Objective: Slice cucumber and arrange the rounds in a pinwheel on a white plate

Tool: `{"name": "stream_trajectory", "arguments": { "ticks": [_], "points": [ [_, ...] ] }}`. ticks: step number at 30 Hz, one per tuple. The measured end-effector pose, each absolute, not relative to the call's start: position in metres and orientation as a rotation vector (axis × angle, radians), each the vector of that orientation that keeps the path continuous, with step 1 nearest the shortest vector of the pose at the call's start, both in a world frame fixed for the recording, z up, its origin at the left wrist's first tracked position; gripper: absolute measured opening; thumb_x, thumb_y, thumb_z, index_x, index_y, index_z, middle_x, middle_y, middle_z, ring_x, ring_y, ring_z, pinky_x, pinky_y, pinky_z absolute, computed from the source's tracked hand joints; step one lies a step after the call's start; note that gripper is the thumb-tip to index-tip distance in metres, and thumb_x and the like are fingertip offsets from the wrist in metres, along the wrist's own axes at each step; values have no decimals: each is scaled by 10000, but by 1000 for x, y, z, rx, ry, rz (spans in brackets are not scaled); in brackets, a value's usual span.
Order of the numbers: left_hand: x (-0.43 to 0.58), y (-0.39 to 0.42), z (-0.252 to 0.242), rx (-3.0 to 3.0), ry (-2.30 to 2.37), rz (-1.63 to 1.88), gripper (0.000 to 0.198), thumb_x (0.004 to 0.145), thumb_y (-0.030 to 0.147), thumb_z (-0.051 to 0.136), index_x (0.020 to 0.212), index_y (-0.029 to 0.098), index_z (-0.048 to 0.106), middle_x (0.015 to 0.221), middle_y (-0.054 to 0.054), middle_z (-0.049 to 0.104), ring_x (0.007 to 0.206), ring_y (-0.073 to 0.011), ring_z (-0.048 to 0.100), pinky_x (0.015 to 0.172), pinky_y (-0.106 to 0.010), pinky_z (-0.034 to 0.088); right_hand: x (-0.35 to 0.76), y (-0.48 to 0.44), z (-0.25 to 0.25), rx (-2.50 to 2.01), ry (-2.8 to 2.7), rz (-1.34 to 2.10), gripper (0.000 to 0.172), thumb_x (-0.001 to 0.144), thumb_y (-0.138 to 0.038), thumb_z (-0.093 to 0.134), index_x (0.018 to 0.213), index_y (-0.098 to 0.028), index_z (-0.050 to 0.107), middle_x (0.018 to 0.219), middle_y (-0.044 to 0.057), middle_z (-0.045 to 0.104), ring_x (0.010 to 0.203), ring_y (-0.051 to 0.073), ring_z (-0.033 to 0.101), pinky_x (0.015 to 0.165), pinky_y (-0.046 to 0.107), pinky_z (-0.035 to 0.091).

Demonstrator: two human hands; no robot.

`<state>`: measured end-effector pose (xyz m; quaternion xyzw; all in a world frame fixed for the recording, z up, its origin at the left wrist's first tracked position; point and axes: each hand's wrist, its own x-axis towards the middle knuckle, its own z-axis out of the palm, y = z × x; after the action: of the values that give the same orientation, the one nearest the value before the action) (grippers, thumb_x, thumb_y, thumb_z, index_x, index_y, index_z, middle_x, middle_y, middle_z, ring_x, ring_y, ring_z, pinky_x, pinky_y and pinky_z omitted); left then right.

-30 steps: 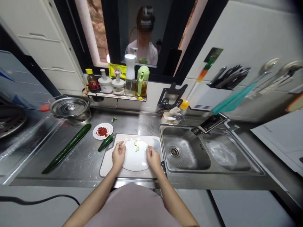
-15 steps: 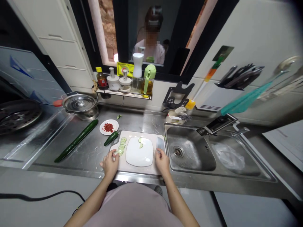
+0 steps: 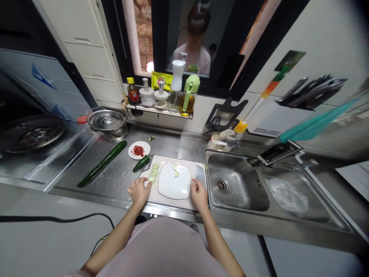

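Note:
A white square plate (image 3: 174,186) lies on a white cutting board (image 3: 170,203) and carries two cucumber slices (image 3: 175,170) near its far edge. A row of cucumber slices (image 3: 153,174) runs along the board's left side. My left hand (image 3: 139,191) rests at the board's left front corner, fingers spread, fingertips at the nearest slices. My right hand (image 3: 198,194) lies at the board's right edge with fingers curled over the handle of a knife (image 3: 200,172), whose blade lies flat pointing away. A cut cucumber end (image 3: 141,163) sits at the board's far left corner.
A whole cucumber (image 3: 102,163) and a small plate of red chilli (image 3: 139,150) lie on the steel counter to the left. A lidded pot (image 3: 107,122) stands behind. The sink (image 3: 239,184) and faucet (image 3: 276,152) are right. A condiment shelf (image 3: 161,109) lines the wall; a person (image 3: 196,50) shows in the window.
Both hands have let go of the plate and drawn back toward me. The left went to the sliced cucumber row, the right onto the knife handle. The view shifted left.

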<state>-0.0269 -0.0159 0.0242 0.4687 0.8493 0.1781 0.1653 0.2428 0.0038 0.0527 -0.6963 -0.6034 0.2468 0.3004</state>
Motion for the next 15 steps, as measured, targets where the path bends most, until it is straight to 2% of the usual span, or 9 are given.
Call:
{"name": "stream_trajectory", "arguments": {
  "ticks": [5, 9, 12, 15],
  "points": [
    [-26, -14, 23, 1316, 2370, 602, 215, 840, 374, 541, 940, 221, 654, 1054, -79, 657, 1040, -282, 504, 908, -431, 286, 243, 4, 50, -1847, -1605, 650, 484, 865, -441, 372, 1056, -125, 686, 586, 19, 574, 569, 170, 533, 594, 257, 375],
    [-24, -13, 22, 1230, 2306, 767, 168, 821, 345, 561, 888, 222, 655, 886, -45, 689, 968, -253, 545, 915, -420, 292, 242, 3, 49, -1810, -1616, 664, 479, 858, -445, 387, 1037, -120, 691, 552, 5, 542, 551, 166, 516, 575, 256, 363],
    [-21, -7, 25, 1064, 2131, 1026, 229, 756, 396, 620, 877, 204, 652, 802, -27, 676, 822, -197, 580, 880, -373, 354, 238, 5, 53, -1766, -1610, 687, 461, 843, -450, 413, 1006, -124, 696, 541, -7, 522, 538, 160, 497, 565, 256, 356],
    [-17, 3, 37, 880, 1768, 1267, 338, 647, 430, 699, 849, 167, 638, 755, -20, 654, 709, -148, 581, 775, -296, 421, 229, 11, 63, -1710, -1582, 735, 419, 821, -447, 449, 966, -141, 697, 550, -13, 523, 540, 155, 491, 576, 258, 367]
  ]
}}
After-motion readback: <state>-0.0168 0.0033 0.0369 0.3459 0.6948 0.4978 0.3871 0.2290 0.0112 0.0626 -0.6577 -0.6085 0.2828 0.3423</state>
